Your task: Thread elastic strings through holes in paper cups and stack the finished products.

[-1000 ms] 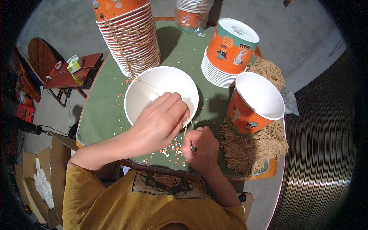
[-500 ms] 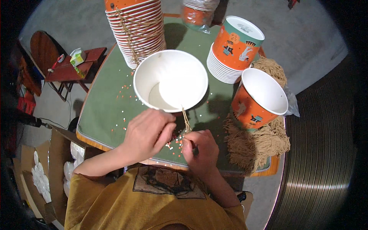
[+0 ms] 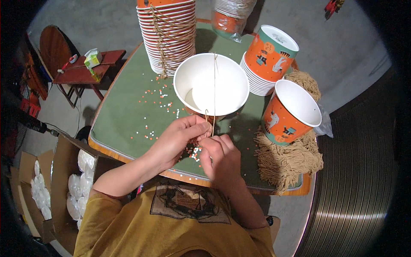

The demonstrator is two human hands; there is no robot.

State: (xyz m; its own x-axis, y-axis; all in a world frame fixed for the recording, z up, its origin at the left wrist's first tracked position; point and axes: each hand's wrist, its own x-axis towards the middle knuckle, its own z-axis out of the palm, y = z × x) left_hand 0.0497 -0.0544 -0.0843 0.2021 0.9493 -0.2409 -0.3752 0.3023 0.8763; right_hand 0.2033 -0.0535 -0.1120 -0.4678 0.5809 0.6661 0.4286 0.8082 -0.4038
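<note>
A paper bucket (image 3: pixel 188 85), white inside, stands with its mouth toward me at the middle of the table. A thin tan cord (image 3: pixel 214 92) runs from the bucket's far rim across the mouth to my hands at the near side. My left hand (image 3: pixel 182 135) pinches the cord, and a small loop of it sticks up above the fingertips. Close against it, my right hand (image 3: pixel 219 154) has its fingers curled on the cord too. How the cord meets the near side is hidden by my hands. Small orange and white dots (image 3: pixel 195 155) lie scattered below them.
Nested buckets strung with cords (image 3: pixel 169 38) rise at the far left; another upside-down stack (image 3: pixel 269 55) stands right. A single orange bucket (image 3: pixel 284 120) rests on a bundle of tan cords (image 3: pixel 291 158). Cartons (image 3: pixel 70 205) of wrapped goods sit left, a red bench (image 3: pixel 81 73) beyond.
My left hand has turned and now pinches the cord beside my right hand. The cord now stretches over the bucket's mouth. The view has shifted, so the bucket appears further right.
</note>
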